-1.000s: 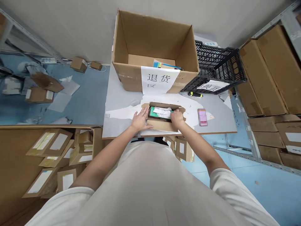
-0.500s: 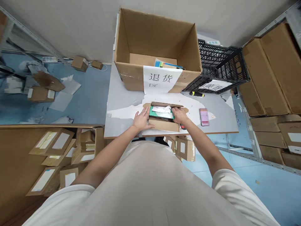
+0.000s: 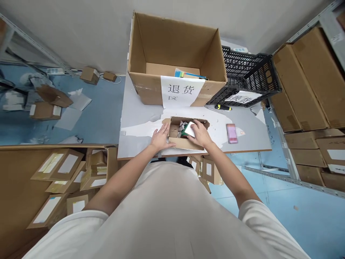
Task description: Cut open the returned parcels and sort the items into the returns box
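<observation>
An opened small cardboard box (image 3: 186, 143) lies near the front edge of the table. My left hand (image 3: 161, 138) rests with spread fingers against the box's left end and flap. Inside the box, my right hand (image 3: 201, 134) grips a green and white box (image 3: 191, 129), which is tilted up on its end. Crumpled paper (image 3: 182, 126) sits beside it, and the brown bottom of the cardboard box shows at the left. My right fingers partly cover the green and white box.
Behind stands a large open carton (image 3: 151, 88) with a paper sign, beside a black plastic crate (image 3: 249, 77). A yellow and black cutter (image 3: 223, 107) and a phone (image 3: 232, 133) lie to the right. Parcels (image 3: 71, 162) fill a big carton at lower left; boxes (image 3: 315, 79) stack at right.
My right hand has moved left and tilted the green and white box up from lying flat in the cardboard box. My left hand stays at the left end.
</observation>
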`<state>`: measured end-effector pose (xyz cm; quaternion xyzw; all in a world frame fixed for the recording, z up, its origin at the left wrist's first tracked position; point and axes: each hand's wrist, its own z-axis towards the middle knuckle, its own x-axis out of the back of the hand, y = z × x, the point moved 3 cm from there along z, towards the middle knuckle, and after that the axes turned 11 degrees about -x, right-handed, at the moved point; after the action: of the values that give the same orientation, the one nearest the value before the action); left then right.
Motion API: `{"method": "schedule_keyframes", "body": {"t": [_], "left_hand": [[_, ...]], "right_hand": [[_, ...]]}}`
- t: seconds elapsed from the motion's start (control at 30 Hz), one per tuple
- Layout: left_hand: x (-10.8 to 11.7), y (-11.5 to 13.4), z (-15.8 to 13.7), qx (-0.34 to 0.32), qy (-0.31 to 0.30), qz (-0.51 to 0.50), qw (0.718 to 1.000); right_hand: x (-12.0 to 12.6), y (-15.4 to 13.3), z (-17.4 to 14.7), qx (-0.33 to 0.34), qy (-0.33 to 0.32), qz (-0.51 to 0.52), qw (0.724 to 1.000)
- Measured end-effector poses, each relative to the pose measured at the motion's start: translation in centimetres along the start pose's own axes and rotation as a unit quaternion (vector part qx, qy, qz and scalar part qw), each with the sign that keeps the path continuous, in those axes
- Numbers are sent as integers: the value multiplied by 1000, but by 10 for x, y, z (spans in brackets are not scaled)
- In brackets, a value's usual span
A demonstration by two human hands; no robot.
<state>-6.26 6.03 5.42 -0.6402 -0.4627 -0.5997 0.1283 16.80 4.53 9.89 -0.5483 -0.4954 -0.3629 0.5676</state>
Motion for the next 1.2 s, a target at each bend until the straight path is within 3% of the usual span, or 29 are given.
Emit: {"method": "schedule_keyframes", "body": {"t": [0.17,0.3,0.37,0.47,0.6,0.67,0.77,0.93,1.03,1.1,1.2], "left_hand": [[0,14,-4,-20,17,19,999],[-6,24,-3,-35,33,59,997],[-7,24,1,-24,34,81,996],[-3,21,12,-8,38,106,994],[10,16,39,30,40,112,992],[18,15,54,45,50,105,992],[30,10,73,41,65,83,994],[50,-1,79,-11,75,48,996],[59,-3,61,-32,81,57,995],[59,3,39,-29,115,53,992],[41,23,2,-23,176,-9,984]], "right_hand": [[6,-1,3,-19,-55,-44,997],[24,-5,15,29,-39,-3,999],[47,-8,20,49,-16,18,999],[99,-11,15,80,31,43,995],[171,-13,-14,113,80,49,989],[186,-14,-32,117,70,45,990],[165,-14,-52,119,22,44,992],[70,-6,-47,130,-48,61,989],[27,3,-33,130,-75,67,986],[9,7,-26,131,-88,72,985],[-7,11,-22,139,-100,70,983]]}}
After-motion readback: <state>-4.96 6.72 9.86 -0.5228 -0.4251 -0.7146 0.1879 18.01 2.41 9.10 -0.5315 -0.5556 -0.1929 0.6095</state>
